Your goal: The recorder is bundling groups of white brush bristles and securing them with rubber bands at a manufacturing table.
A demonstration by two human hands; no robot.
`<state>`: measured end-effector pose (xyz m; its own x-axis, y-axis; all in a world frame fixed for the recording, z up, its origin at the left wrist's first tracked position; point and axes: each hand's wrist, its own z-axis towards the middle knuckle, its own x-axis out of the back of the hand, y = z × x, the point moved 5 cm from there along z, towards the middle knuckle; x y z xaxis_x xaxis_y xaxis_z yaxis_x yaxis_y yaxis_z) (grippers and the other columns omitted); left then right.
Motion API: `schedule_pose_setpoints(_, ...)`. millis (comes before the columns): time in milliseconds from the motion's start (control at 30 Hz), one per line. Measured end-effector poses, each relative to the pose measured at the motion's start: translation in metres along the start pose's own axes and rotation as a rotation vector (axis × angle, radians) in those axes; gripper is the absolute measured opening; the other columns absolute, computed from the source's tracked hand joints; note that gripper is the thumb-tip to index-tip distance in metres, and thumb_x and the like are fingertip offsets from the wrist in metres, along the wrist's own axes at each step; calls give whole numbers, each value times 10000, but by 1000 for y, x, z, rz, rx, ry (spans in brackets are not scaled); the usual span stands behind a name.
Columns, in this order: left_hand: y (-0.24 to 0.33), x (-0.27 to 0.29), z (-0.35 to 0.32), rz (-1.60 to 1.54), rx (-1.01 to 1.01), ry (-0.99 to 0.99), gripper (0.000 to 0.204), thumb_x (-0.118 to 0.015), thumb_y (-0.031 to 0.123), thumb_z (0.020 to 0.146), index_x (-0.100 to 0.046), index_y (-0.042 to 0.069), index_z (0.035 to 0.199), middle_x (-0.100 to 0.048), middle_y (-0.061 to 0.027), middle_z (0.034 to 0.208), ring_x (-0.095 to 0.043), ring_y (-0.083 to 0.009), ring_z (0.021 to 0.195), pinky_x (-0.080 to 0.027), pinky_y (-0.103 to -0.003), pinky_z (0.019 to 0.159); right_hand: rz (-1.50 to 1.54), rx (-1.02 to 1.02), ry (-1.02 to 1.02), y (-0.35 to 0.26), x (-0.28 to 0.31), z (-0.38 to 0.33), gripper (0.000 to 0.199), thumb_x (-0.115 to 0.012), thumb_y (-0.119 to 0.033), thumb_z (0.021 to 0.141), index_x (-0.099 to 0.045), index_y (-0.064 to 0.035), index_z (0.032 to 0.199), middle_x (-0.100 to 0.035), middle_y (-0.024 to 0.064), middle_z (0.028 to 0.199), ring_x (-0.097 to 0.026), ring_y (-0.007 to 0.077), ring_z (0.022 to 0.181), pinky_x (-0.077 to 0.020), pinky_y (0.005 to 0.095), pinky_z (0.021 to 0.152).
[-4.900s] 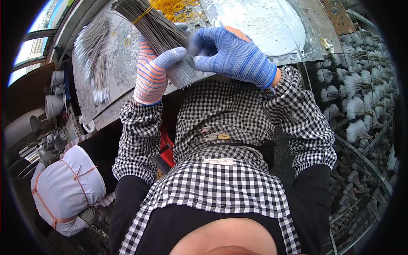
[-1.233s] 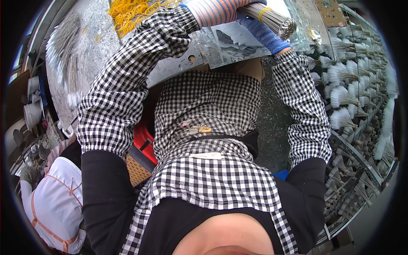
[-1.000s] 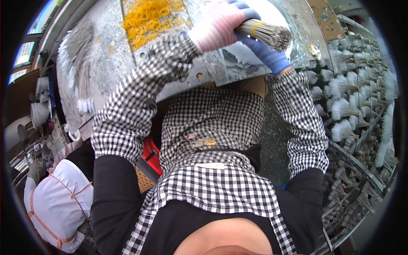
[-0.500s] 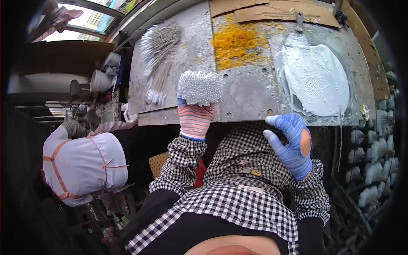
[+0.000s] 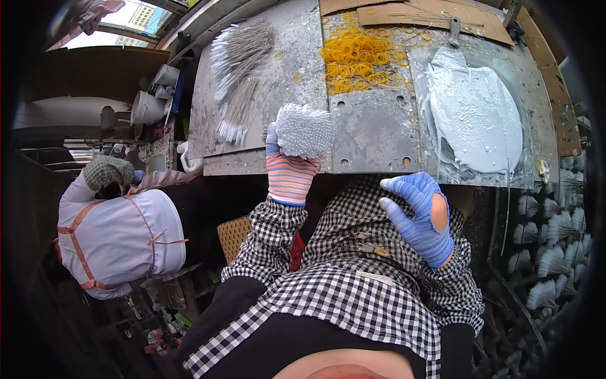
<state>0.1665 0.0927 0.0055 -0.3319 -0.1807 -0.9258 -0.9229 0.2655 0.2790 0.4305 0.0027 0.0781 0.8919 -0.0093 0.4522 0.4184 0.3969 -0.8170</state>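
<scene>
My left hand [image 5: 291, 175], in a striped pink and blue glove, is closed around a bundle of thin sticks [image 5: 304, 131]. Their white, bead-like tips face up in a dense round cluster over the table's front edge. My right hand [image 5: 421, 218], in a blue glove with a hole on its back, hovers in front of that edge, above my lap. Its thumb and fingers are apart with nothing visible between them. More white-tipped sticks [image 5: 243, 69] lie in a loose pile at the far left of the table.
Yellow rubber bands [image 5: 360, 54] are heaped at the back middle. A metal plate [image 5: 372, 132] lies before them. On the right, a scraper [image 5: 454, 35] rests in spread white paste [image 5: 476, 117]. White fan-shaped bundles [image 5: 549, 259] stand at lower right. A co-worker [image 5: 123, 237] bends over at left.
My right hand has shifted slightly left, its fingers still apart. My left hand keeps its hold on the bundle, nearly in place. The view has tilted a little.
</scene>
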Motion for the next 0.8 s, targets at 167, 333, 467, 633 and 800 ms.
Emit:
schedule_pose_setpoints(167,-8,-9,1,467,-179,137,438,-677,279,966,-554,124,1357,-598,-121,1372,-647,-251,1141,-570,-438,980,133,-32,67,-1,6,12,253,-798,-73,814,-745,-35,1058,-709,97,893,-672,240,799,-527,340,721)
schedule_pose_setpoints(333,-20,-57,7,927,-314,-20,454,-778,49,857,-552,126,1243,-704,-110,1093,-693,-213,1008,-581,-374,921,288,-206,39,11,6,31,194,-763,-98,867,-738,-30,1047,-715,106,917,-713,201,811,-580,305,723)
schedule_pose_setpoints(467,-35,-61,24,1110,-182,-114,468,-800,42,841,-543,96,1229,-698,-69,1034,-692,-184,982,-579,-353,898,190,-130,-46,18,4,41,197,-745,-128,850,-746,-66,1037,-718,112,915,-716,237,832,-582,338,746)
schedule_pose_setpoints(633,-52,-70,31,1117,-177,-160,445,-801,41,841,-554,77,1209,-695,-65,1011,-693,-179,962,-584,-350,882,91,32,-61,33,-4,40,187,-745,-121,811,-753,-91,996,-713,107,888,-676,320,845,-552,396,787)
schedule_pose_setpoints(800,-61,-76,37,1198,-120,-174,505,-817,78,839,-518,62,1247,-686,-66,1024,-688,-170,957,-584,-326,869,-190,207,-8,30,1,40,238,-795,-78,753,-768,-89,989,-680,86,794,-652,277,751,-536,378,681)
